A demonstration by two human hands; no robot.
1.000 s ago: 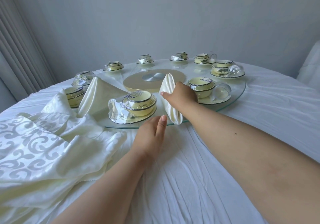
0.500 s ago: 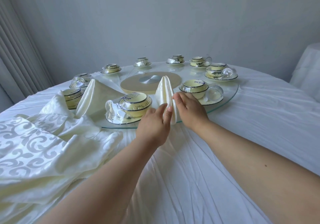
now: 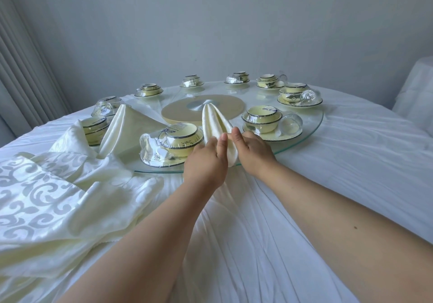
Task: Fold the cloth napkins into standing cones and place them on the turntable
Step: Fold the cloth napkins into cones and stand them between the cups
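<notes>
A cream napkin folded into a narrow cone (image 3: 214, 124) stands at the near rim of the glass turntable (image 3: 311, 134). My left hand (image 3: 206, 162) and my right hand (image 3: 253, 150) meet at its base, one on each side, their fingertips pinching the cloth. The cone's lower part is hidden behind both hands. A second folded napkin (image 3: 124, 127), wider and tent-like, stands on the turntable to the left. A heap of loose cream and patterned napkins (image 3: 54, 197) lies on the table at my left.
Several plastic-wrapped cup-and-saucer sets (image 3: 179, 142) ring the turntable, one just left of the cone, another (image 3: 262, 120) just right with a glass (image 3: 290, 124). A beige hub (image 3: 234, 109) marks the centre. The round table (image 3: 351, 174) has a white cloth. Curtains (image 3: 21, 68) hang left.
My left hand rose from the tablecloth to the cone's base. My right hand shifted from gripping the cone's middle to its base, and the cone now stands more upright.
</notes>
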